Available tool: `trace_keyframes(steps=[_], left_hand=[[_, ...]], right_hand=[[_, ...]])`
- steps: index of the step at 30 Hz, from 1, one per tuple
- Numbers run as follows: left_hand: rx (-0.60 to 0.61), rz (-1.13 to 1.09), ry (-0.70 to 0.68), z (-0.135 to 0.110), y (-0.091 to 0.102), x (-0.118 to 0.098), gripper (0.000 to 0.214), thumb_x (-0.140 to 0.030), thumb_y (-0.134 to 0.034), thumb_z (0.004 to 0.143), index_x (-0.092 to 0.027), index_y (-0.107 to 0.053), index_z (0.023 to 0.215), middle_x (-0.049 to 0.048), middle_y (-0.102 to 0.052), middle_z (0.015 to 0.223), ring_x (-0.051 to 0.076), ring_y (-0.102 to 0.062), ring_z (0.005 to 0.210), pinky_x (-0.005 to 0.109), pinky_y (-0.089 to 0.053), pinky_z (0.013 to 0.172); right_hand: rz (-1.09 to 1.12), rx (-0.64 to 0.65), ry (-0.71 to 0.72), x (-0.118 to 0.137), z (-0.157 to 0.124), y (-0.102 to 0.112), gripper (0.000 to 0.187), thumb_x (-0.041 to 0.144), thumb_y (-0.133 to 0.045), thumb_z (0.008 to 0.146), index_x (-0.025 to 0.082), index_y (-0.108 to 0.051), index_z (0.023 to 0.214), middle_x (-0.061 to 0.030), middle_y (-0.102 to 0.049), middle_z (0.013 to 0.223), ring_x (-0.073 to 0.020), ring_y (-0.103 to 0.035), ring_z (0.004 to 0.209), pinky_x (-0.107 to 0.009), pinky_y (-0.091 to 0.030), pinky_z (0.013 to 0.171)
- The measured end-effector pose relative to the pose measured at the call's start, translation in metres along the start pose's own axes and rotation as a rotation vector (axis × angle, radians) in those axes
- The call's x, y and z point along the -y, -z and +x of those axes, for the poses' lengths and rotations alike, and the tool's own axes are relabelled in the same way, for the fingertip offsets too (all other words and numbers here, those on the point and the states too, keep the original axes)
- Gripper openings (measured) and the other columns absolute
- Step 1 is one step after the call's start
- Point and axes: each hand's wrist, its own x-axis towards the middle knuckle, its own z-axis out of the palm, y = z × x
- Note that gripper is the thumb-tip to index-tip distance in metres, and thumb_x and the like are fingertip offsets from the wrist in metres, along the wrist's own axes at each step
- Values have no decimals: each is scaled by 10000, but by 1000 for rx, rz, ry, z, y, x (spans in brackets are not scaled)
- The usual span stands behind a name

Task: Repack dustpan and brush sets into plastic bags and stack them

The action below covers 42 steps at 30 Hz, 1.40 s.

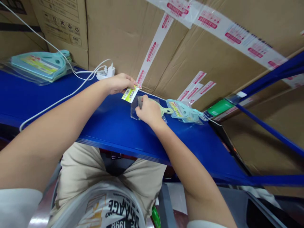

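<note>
My left hand (122,83) is closed on a yellow-green and white label card (130,94), pinched at its upper edge. My right hand (149,110) grips a pale green piece with a holed handle (167,110), apparently a small dustpan, lying on the blue shelf. Around and under these fingers is a clear plastic bag (135,111). The card hangs just left of the bag. My right hand hides most of the pale green piece, so I cannot tell whether it is inside the bag.
Bagged light blue dustpans (184,110) with labels lie to the right, beside a green-labelled bottle (219,107). More bagged dustpans (40,65) are stacked at the far left. White cables run to a power plug (108,72). Taped cardboard boxes (123,34) stand behind the blue shelf (114,126).
</note>
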Motion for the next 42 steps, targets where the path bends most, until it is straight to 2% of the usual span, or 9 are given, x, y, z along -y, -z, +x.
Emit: trace_keyframes(steps=[4,9,15,19,23,28,34,37,42], left_hand=[[-12,2,-1,0,-1,1,260,-71,-686,689,-188,-753,912,38,-734,819,237,-735,988,324,-544,887],[-34,10,-24,2,-1,4,65,-169,-703,743,-175,-731,801,52,-710,754,244,-722,931,347,-536,879],[1,80,-16,4,2,6,273,-230,-761,702,-194,-774,972,69,-745,840,285,-720,995,354,-539,862],[30,121,-2,5,4,6,288,-233,-772,695,-204,-771,981,80,-754,923,301,-715,1053,360,-529,889],[36,137,-7,6,5,8,222,-167,-723,691,-200,-772,905,45,-743,852,243,-723,985,309,-529,856],[194,203,40,8,14,12,165,-132,-694,618,-213,-770,740,18,-742,811,188,-716,885,233,-505,750],[428,226,128,10,25,18,113,-210,-750,599,-207,-788,706,51,-724,735,172,-696,740,226,-491,634],[454,224,101,11,23,20,100,-230,-760,609,-220,-792,704,34,-716,703,154,-666,692,216,-481,609],[447,167,75,10,11,22,85,-180,-764,611,-234,-766,676,12,-733,723,138,-671,715,218,-509,709]], right_hand=[[-14,9,-7,0,0,0,402,229,-568,892,127,-600,1280,-185,-748,1122,-334,-716,1041,-436,-547,868],[1,-9,-17,-3,1,-1,438,212,-545,888,119,-582,1314,-191,-748,1124,-335,-716,1057,-439,-546,879],[57,-27,-21,-7,2,-4,429,210,-553,873,118,-595,1290,-196,-753,1063,-350,-716,1038,-460,-545,877],[92,-34,-18,-9,4,-8,402,206,-570,863,136,-603,1257,-198,-749,1053,-360,-713,1034,-463,-543,869],[143,-29,-26,-13,7,-11,379,201,-555,867,144,-605,1239,-181,-754,1020,-348,-709,1038,-449,-538,873],[167,-25,-2,-17,10,-13,346,198,-549,869,157,-621,1205,-144,-758,1002,-322,-712,1010,-423,-534,871],[221,7,-39,-18,12,-10,320,175,-559,865,176,-638,1175,-120,-759,1029,-292,-713,1003,-397,-527,887],[246,11,-40,-19,13,-8,316,178,-557,867,175,-643,1171,-118,-759,1001,-290,-713,980,-397,-523,879],[289,11,-51,-21,13,-8,329,171,-557,870,160,-641,1188,-119,-762,987,-277,-713,952,-386,-514,852]])
